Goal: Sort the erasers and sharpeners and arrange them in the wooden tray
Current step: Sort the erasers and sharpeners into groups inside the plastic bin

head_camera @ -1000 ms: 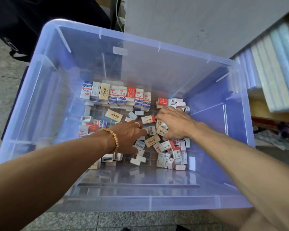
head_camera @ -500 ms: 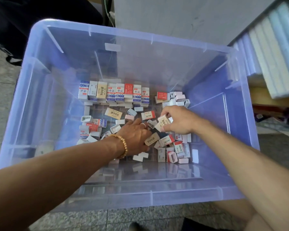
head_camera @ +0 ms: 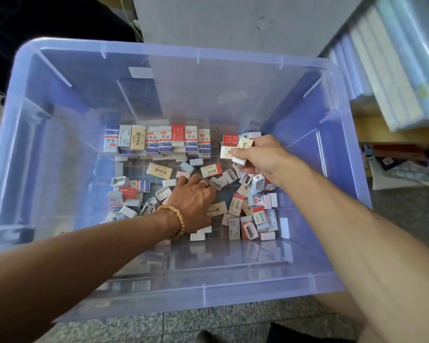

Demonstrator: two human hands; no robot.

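Both my arms reach into a clear blue plastic bin (head_camera: 60,134). A neat row of sleeved erasers (head_camera: 157,142) stands along its far side. Loose erasers and small white and pink sharpeners (head_camera: 248,211) lie scattered over the bottom. My right hand (head_camera: 265,157) is lifted above the pile and pinches a cream-sleeved eraser (head_camera: 243,151) between thumb and fingers. My left hand (head_camera: 196,201), with a ring and a bead bracelet, lies palm down on the loose pieces, fingers spread forward. No wooden tray shows.
The bin stands on a speckled stone floor (head_camera: 233,323). A grey-white panel (head_camera: 233,26) rises behind it. To the right, a shelf holds wrapped paper stacks (head_camera: 394,70) above dark clutter (head_camera: 406,164).
My right hand has picked a cream-sleeved eraser out of the pile and raised it toward the far right. My left hand slid slightly forward over the loose pieces.
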